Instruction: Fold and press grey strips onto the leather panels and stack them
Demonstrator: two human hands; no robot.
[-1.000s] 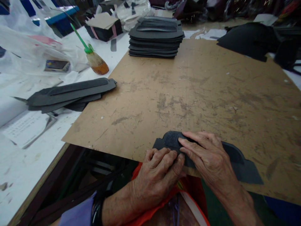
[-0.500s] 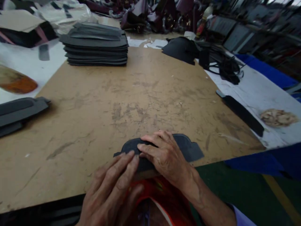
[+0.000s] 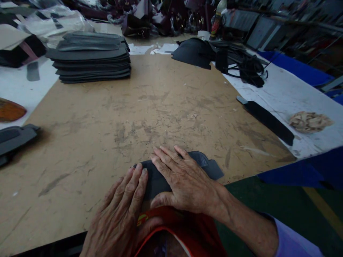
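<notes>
A dark grey flat leather-like panel (image 3: 158, 182) with a shaped edge lies at the near edge of the brown work board (image 3: 160, 103). My right hand (image 3: 182, 175) rests flat across its middle, fingers stretched out and thumb spread toward me. The panel's right end shows beyond that hand. My left hand (image 3: 120, 207) lies on the panel's left end with its fingers extended side by side; it covers that end. Neither hand grasps anything.
A tall stack of dark panels (image 3: 91, 59) stands at the back left. More panels (image 3: 16, 139) lie at the left edge. On the right are a black-handled blade-like tool (image 3: 268, 119), a beige crumpled lump (image 3: 311, 121) and black straps (image 3: 249, 67). Dark red bags (image 3: 166, 18) fill the back.
My right hand has flattened and spread its fingers on the panel. My left hand has come down onto the panel's left end. The view has shifted a little to the right.
</notes>
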